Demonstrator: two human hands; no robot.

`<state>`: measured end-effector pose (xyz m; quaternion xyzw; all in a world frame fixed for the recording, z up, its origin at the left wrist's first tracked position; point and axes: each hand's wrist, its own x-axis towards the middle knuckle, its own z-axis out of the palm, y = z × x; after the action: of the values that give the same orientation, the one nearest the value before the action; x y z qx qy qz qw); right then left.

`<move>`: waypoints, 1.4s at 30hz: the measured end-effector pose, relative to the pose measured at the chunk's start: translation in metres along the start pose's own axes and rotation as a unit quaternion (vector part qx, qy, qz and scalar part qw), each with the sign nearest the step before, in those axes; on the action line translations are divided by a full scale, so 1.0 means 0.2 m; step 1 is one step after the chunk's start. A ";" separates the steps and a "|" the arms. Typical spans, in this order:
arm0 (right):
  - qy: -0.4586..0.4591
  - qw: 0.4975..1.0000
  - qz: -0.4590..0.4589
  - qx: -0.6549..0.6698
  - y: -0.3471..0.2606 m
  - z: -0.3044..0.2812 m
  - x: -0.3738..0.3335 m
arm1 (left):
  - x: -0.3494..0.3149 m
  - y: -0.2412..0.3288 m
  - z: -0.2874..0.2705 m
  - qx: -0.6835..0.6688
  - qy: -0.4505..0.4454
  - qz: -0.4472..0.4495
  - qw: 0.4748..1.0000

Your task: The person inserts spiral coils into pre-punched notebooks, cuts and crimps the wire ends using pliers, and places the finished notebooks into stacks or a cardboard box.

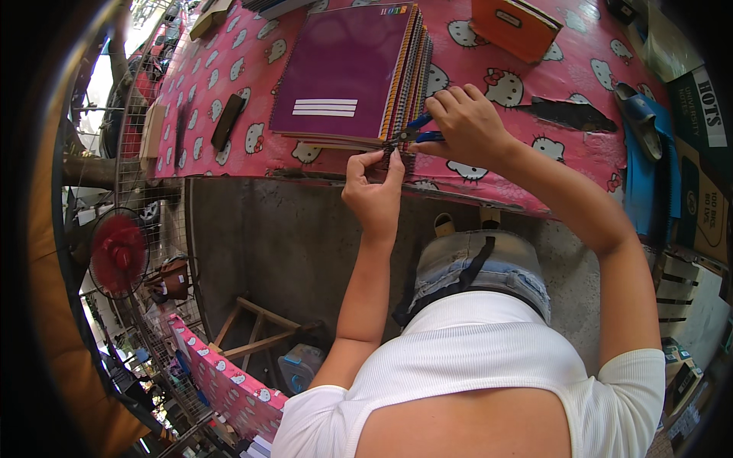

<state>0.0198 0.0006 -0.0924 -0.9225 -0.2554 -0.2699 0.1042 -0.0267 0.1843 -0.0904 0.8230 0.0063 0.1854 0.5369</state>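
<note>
A stack of spiral notebooks with a purple cover (347, 72) on top lies near the table's front edge, its wire coils (416, 84) along the right side. My right hand (467, 122) is closed around blue-handled pliers (425, 137), whose dark jaws meet the coil ends at the stack's near right corner. Just below that corner, the thumb and forefinger of my left hand (374, 179) pinch at the coil end. What lies between those fingertips is too small to make out.
The pink patterned table cover (229, 69) has a torn dark patch (569, 114) at right. An orange box-like object (515, 29) stands at the back, and a dark oblong object (227, 122) lies at left. A blue slipper (638, 120) and cardboard boxes (701, 191) are far right; a red fan (119, 252) stands left.
</note>
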 end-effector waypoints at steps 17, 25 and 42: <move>-0.269 0.950 0.135 0.086 0.00 -0.08 -0.01 | 0.03 -0.13 -0.07 -0.286 -0.033 -0.201 0.936; -0.089 0.995 0.052 -0.004 -0.04 0.01 -0.02 | 0.05 -0.09 -0.06 -0.332 -0.096 -0.244 0.906; -0.254 0.955 0.118 0.096 -0.05 -0.02 0.04 | 0.07 -0.14 -0.04 -0.240 -0.092 -0.189 0.948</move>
<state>0.0190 0.0107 -0.0844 -0.9699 -0.1873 0.0130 0.1552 -0.0110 0.2054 -0.1079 0.6673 0.0680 0.0001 0.7417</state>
